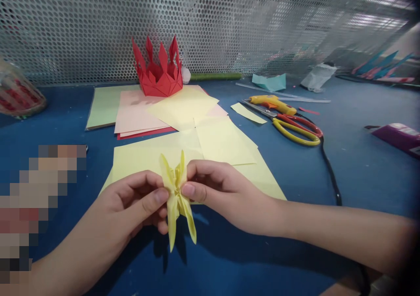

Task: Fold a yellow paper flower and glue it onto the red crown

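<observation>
A folded yellow paper piece (177,199) with several pointed arms is held up above the blue table, gripped from both sides. My left hand (139,204) pinches its left side between thumb and fingers. On the opposite side, my right hand (218,188) pinches it close to the creased centre. Two points stick up and two longer ones hang down. Behind the hands lie loose yellow paper sheets (154,153), overlapping one another. A red folded paper crown (160,75) stands farther back on the sheets.
Pink sheets (138,110) and a green pack (108,105) lie at the back left, near a clear jar (19,94). Scissors (295,129) and a yellow glue gun (272,103) with a black cord lie right. Perforated metal (98,29) borders the table's far side.
</observation>
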A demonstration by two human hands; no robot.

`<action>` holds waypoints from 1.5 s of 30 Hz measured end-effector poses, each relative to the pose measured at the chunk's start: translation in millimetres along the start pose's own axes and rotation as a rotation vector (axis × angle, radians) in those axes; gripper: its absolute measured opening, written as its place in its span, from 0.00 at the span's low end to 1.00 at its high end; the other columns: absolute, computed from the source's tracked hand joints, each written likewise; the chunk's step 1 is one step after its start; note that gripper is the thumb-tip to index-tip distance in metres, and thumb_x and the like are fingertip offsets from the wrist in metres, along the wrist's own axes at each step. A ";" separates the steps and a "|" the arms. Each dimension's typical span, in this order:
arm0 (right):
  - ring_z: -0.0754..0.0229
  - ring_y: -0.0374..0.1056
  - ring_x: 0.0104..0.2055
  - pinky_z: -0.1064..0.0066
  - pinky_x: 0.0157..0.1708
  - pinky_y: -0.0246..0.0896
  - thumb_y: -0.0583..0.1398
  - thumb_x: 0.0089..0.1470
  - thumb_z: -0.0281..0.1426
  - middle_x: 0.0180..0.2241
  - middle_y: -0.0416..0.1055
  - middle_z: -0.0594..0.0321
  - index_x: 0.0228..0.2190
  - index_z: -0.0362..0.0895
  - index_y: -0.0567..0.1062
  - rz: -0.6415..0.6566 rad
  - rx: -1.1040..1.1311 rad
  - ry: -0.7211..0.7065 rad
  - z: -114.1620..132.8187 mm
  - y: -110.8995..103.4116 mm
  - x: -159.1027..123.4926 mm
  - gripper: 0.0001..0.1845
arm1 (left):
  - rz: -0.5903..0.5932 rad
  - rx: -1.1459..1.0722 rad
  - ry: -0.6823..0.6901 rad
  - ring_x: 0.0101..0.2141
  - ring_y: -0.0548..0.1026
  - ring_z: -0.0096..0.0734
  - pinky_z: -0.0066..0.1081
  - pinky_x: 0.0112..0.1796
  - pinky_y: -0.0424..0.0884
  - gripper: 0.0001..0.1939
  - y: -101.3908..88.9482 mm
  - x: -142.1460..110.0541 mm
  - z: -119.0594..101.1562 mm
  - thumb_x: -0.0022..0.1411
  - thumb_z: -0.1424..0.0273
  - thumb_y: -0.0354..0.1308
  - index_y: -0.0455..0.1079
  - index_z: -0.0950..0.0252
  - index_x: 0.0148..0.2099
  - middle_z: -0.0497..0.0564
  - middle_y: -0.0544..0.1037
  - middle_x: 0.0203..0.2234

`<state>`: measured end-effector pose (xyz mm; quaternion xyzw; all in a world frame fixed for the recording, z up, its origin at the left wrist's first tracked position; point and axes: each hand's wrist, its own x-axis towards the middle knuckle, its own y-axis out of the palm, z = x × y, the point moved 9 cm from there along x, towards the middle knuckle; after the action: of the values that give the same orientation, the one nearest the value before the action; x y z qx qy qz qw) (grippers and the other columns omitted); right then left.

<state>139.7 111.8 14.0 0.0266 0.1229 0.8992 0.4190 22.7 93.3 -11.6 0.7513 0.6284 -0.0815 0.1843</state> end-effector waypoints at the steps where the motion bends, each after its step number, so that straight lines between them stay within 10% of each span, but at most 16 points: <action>1: 0.66 0.61 0.32 0.74 0.36 0.58 0.69 0.54 0.36 0.29 0.67 0.69 0.30 0.42 0.71 0.010 -0.003 -0.004 1.1 0.8 0.1 0.14 | 0.008 0.000 -0.002 0.23 0.72 0.23 0.17 0.23 0.74 0.09 0.5 -0.1 0.1 0.49 0.65 0.74 0.78 0.60 0.31 0.45 0.78 0.23; 14: 0.63 0.63 0.31 0.69 0.34 0.61 0.74 0.42 0.39 0.28 0.67 0.69 0.31 0.44 0.70 -0.114 -0.033 0.049 -8.7 -10.0 2.6 0.22 | -0.184 0.064 -0.001 0.24 0.77 0.37 0.30 0.24 0.75 0.13 -8.3 -3.8 5.6 0.51 0.57 0.69 0.79 0.60 0.33 0.48 0.76 0.19; 33: 0.68 0.59 0.23 0.76 0.21 0.54 0.66 0.56 0.39 0.23 0.66 0.70 0.28 0.45 0.70 -0.152 -0.462 -0.080 12.1 -16.0 -3.9 0.14 | -0.094 0.081 -0.042 0.32 0.78 0.29 0.21 0.33 0.75 0.12 -20.6 -2.5 12.0 0.51 0.56 0.72 0.79 0.56 0.34 0.43 0.82 0.27; 37: 0.64 0.66 0.28 0.73 0.28 0.60 0.57 0.64 0.39 0.27 0.72 0.65 0.27 0.45 0.72 -0.457 -1.211 -0.309 60.2 -55.2 -2.9 0.15 | -0.153 -0.098 -0.066 0.45 0.80 0.34 0.20 0.40 0.77 0.11 -23.0 -1.9 15.5 0.52 0.64 0.73 0.79 0.54 0.39 0.46 0.85 0.40; 45: 0.51 0.69 0.49 0.56 0.50 0.65 0.59 0.64 0.33 0.46 0.73 0.51 0.40 0.38 0.76 -1.066 -1.524 0.113 122.3 -197.6 -31.8 0.11 | -0.217 -0.263 -0.109 0.39 0.83 0.34 0.21 0.36 0.79 0.08 -29.3 -0.3 18.2 0.52 0.74 0.71 0.75 0.59 0.30 0.50 0.85 0.31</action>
<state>326.3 234.2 86.1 -0.3594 -0.4843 0.4258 0.6745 -3.9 90.3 -33.3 0.6428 0.7002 -0.0588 0.3050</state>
